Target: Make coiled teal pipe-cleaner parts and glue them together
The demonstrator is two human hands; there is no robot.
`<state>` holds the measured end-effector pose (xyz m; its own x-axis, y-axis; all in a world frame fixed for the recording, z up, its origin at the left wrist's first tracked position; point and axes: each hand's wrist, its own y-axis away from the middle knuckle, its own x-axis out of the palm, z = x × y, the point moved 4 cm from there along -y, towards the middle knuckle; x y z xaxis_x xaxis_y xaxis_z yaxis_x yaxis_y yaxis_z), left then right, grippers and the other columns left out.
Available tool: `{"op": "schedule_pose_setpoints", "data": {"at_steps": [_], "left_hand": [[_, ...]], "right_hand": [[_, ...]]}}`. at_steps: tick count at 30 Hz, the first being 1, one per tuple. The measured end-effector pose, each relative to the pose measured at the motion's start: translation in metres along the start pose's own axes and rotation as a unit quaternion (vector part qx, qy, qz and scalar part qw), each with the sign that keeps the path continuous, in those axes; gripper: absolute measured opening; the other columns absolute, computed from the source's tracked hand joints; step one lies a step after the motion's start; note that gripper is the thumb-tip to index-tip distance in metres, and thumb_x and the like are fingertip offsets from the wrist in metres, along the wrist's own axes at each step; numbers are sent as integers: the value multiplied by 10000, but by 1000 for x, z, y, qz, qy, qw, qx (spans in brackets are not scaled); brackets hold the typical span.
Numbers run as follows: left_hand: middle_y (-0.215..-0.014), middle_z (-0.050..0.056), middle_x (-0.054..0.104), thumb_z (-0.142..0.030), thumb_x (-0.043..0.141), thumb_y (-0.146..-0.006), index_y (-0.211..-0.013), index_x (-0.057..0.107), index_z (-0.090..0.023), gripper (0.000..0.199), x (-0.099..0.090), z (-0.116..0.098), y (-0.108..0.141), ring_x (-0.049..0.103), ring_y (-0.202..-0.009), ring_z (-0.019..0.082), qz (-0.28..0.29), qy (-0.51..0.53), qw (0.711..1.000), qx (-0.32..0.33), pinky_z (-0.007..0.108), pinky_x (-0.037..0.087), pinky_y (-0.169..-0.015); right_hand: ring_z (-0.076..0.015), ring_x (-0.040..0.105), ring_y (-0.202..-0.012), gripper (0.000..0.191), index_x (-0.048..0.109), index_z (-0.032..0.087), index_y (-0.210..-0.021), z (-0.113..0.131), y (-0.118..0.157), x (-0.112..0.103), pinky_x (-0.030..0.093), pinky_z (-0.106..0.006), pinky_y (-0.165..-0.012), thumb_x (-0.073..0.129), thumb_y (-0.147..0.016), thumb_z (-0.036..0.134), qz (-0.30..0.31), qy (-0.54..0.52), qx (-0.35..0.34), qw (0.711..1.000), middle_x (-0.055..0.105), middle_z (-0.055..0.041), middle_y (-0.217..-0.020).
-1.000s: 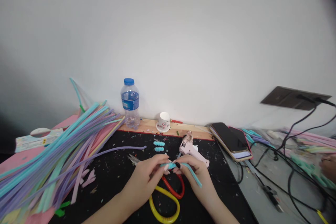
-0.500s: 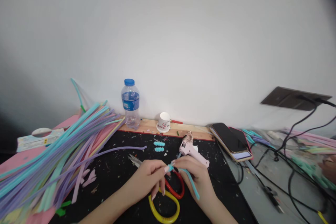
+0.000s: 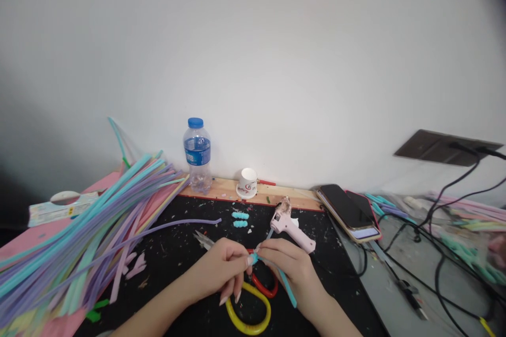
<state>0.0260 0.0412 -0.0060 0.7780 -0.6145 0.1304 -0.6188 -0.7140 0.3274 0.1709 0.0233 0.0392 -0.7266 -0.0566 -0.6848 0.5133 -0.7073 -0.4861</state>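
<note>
My left hand (image 3: 221, 268) and my right hand (image 3: 290, 268) meet over a black mat (image 3: 174, 253), both pinching a light blue pipe cleaner (image 3: 284, 284). Its twisted end sits between my fingertips and its free tail runs down to the right across my right palm. Under my hands lie scissors with a red and a yellow handle loop (image 3: 247, 316). Two small finished blue twisted pieces (image 3: 240, 219) lie just beyond my hands.
A pink glue gun (image 3: 290, 225) lies right of the blue pieces. A big pile of pastel pipe cleaners (image 3: 79, 237) fills the left. A water bottle (image 3: 196, 155), small white cup (image 3: 247, 182), phones (image 3: 348, 210) and cables (image 3: 435, 253) stand behind and right. Another person's hand (image 3: 497, 247) shows at far right.
My fingers have worked along the blue pipe cleaner, and its free tail has swung from pointing right to hanging lower across my right palm. Both hands sank slightly nearer.
</note>
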Motion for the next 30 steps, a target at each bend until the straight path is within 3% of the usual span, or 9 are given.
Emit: {"op": "schedule_pose_setpoints", "data": {"at_steps": [17, 30], "left_hand": [[-356, -25, 558, -344, 475, -781, -586, 518, -137, 288, -3, 6, -2, 342, -184, 38, 0, -8, 1000, -20, 138, 148, -225], [-365, -22, 567, -369, 505, -776, -595, 534, -130, 301, -4, 5, -2, 343, -187, 35, -5, 7, 1000, -22, 139, 135, -226]], "right_hand": [[-199, 587, -857, 270, 585, 229, -1085, 4, -2, 4, 493, -292, -755, 432, -885, 131, 78, 32, 15, 996, 625, -67, -988], [-174, 584, -831, 248, 597, 200, -1049, 0, 2, 7, 492, -283, -726, 427, -884, 129, 38, 11, 15, 999, 634, -72, -947]]}}
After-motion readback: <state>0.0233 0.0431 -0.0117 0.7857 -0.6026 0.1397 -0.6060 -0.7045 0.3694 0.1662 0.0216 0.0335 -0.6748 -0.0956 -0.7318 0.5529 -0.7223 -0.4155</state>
